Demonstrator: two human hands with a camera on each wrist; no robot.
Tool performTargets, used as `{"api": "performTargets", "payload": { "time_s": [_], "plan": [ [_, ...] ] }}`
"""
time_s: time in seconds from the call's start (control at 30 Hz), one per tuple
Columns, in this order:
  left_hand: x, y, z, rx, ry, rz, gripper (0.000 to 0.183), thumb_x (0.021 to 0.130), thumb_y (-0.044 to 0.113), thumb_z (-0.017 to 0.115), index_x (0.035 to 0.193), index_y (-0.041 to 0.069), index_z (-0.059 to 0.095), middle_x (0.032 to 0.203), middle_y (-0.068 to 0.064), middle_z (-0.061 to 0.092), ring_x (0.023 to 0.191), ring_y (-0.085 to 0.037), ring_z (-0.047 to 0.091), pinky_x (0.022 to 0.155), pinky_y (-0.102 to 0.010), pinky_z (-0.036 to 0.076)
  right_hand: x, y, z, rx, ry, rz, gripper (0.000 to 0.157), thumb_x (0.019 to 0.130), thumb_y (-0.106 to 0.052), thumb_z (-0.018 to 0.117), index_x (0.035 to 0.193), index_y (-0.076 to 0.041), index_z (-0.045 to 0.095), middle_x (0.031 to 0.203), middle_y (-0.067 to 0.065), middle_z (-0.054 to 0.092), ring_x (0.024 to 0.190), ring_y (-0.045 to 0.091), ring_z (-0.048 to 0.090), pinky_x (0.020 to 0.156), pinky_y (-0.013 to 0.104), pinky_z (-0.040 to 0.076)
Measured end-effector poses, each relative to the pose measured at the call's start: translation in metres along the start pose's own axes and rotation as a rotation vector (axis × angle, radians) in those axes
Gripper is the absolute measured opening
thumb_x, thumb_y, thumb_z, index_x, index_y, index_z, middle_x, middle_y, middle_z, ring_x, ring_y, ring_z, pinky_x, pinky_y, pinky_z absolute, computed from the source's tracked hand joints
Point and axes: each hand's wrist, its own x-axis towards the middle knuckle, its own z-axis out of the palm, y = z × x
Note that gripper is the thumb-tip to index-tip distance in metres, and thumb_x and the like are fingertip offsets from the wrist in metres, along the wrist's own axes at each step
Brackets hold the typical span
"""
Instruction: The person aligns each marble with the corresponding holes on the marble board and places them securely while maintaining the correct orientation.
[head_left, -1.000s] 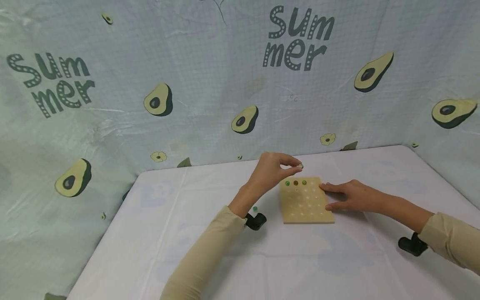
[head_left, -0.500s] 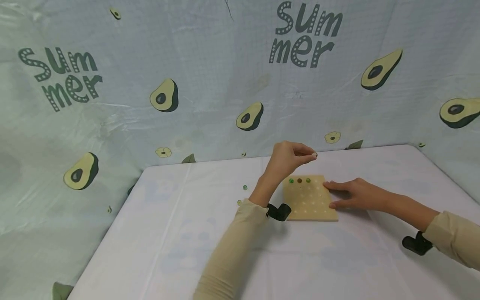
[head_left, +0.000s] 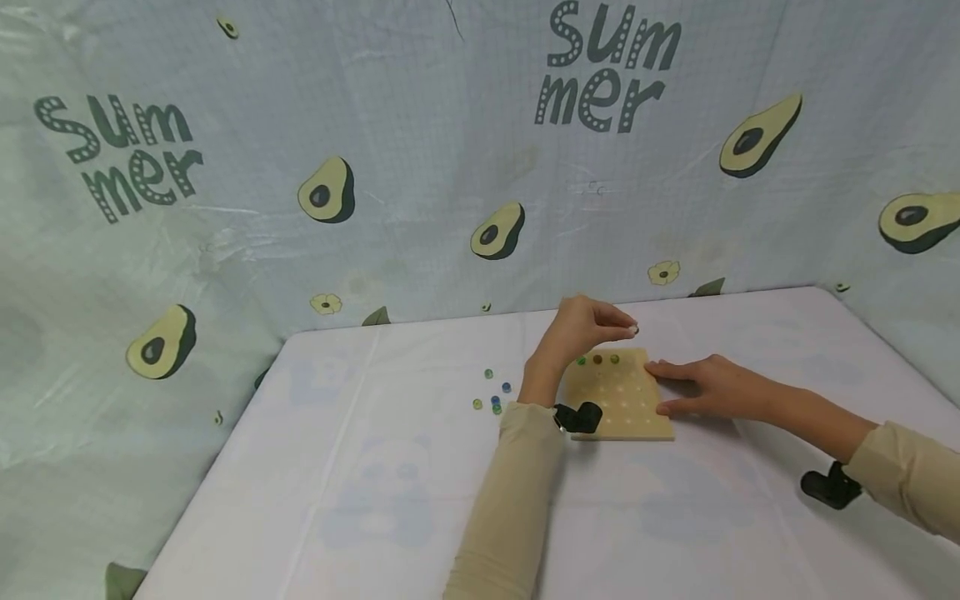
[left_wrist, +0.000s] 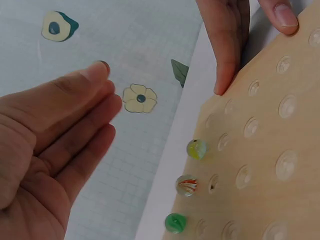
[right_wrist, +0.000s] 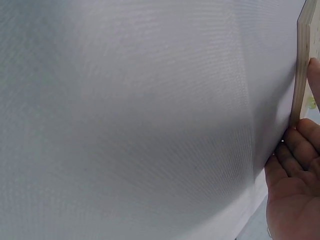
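Note:
My left hand (head_left: 577,329) pinches a small marble (head_left: 635,330) between thumb and fingertips, above the far edge of a wooden board (head_left: 622,412) with rows of round hollows. In the left wrist view the fingers hide nearly all of that marble. A green marble (left_wrist: 175,223), a red-streaked marble (left_wrist: 187,185) and a yellow-green marble (left_wrist: 196,149) sit side by side in the board's far row. My right hand (head_left: 712,389) holds the board's right side, thumb and fingers spread along the edge; the right wrist view shows its fingertips against the layered wooden side (right_wrist: 302,65).
Several loose marbles, among them a green one (head_left: 488,374) and a blue one (head_left: 506,387), lie on the white tablecloth (head_left: 405,467) left of the board. Behind the table hangs a sheet (head_left: 420,167) printed with avocados and lettering.
My left hand has carried the pinched marble right along the board's far side, rising and then lowering a little. The loose marbles have come out from behind the left arm. The right hand stays put.

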Motion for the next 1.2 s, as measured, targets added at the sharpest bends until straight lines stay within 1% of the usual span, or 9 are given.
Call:
{"api": "performTargets", "payload": {
  "time_s": [0.1,0.2,0.3,0.43,0.53,0.7,0.83,1.07,1.2],
  "plan": [
    [0.003,-0.005,0.004,0.034,-0.019,-0.060,0.016,0.092,0.024,0.078,0.105,0.017,0.082,0.098,0.012,0.077,0.089,0.002,0.065,0.080,-0.017,0.051,0.000,-0.001,0.000,0.007,-0.004,0.004,0.083,0.088,-0.065,0.066,0.148,-0.009,0.053,0.146,0.022,0.052,0.124,0.040,0.059,0.096,0.056,0.051],
    [0.006,-0.009,0.008,0.046,-0.026,-0.099,0.015,0.092,0.024,0.078,0.105,0.018,0.082,0.100,0.011,0.077,0.090,0.000,0.065,0.080,-0.019,0.051,0.000,-0.001,0.001,0.001,-0.001,0.008,0.083,0.088,-0.065,0.067,0.148,-0.010,0.053,0.146,0.022,0.052,0.120,0.037,0.062,0.095,0.055,0.052],
    [0.009,-0.012,0.010,0.039,-0.029,-0.124,0.014,0.091,0.022,0.079,0.104,0.017,0.083,0.100,0.008,0.078,0.086,-0.001,0.065,0.074,-0.019,0.052,0.002,0.000,0.000,0.004,-0.002,0.009,0.083,0.088,-0.065,0.067,0.148,-0.010,0.054,0.146,0.022,0.053,0.120,0.037,0.062,0.094,0.055,0.052],
    [0.010,-0.015,0.013,0.058,-0.070,-0.169,0.013,0.090,0.019,0.079,0.102,0.016,0.083,0.098,0.008,0.077,0.079,-0.008,0.064,0.068,-0.022,0.054,0.002,-0.003,0.000,0.018,-0.004,0.018,0.083,0.087,-0.065,0.068,0.148,-0.010,0.053,0.146,0.023,0.052,0.123,0.040,0.060,0.095,0.055,0.052],
    [0.011,-0.016,0.016,0.075,-0.089,-0.193,0.012,0.091,0.016,0.078,0.102,0.015,0.083,0.096,0.008,0.076,0.079,-0.014,0.064,0.068,-0.024,0.055,0.002,-0.004,0.001,0.017,-0.002,0.029,0.084,0.087,-0.066,0.068,0.148,-0.010,0.053,0.146,0.023,0.052,0.124,0.041,0.059,0.095,0.055,0.052],
    [0.015,-0.019,0.021,0.088,-0.075,-0.203,0.011,0.091,0.014,0.078,0.101,0.015,0.083,0.094,0.009,0.076,0.074,-0.011,0.061,0.064,-0.020,0.051,0.001,-0.002,-0.001,0.003,-0.006,0.025,0.084,0.087,-0.066,0.067,0.148,-0.009,0.053,0.146,0.023,0.052,0.122,0.040,0.060,0.094,0.054,0.053],
    [0.018,-0.017,0.027,0.107,-0.066,-0.178,0.012,0.089,0.013,0.080,0.101,0.013,0.083,0.092,0.007,0.076,0.072,-0.007,0.056,0.061,-0.018,0.048,-0.001,0.001,-0.003,-0.008,0.010,0.015,0.082,0.088,-0.064,0.068,0.147,-0.009,0.054,0.145,0.023,0.053,0.121,0.038,0.062,0.093,0.053,0.053],
    [0.015,-0.016,0.034,0.182,-0.017,-0.228,0.011,0.087,0.014,0.082,0.098,0.017,0.084,0.091,0.011,0.076,0.083,-0.001,0.057,0.073,-0.015,0.047,-0.001,0.000,0.001,0.008,0.004,0.020,0.083,0.087,-0.066,0.067,0.147,-0.010,0.055,0.146,0.023,0.052,0.116,0.032,0.064,0.092,0.052,0.053],
    [0.016,-0.016,0.034,0.205,-0.016,-0.234,0.011,0.087,0.015,0.083,0.097,0.018,0.084,0.092,0.011,0.076,0.087,-0.002,0.059,0.079,-0.016,0.048,0.000,-0.001,0.000,0.018,0.005,0.016,0.082,0.087,-0.065,0.068,0.147,-0.010,0.055,0.145,0.023,0.053,0.122,0.038,0.061,0.094,0.053,0.052]
  ]
}}
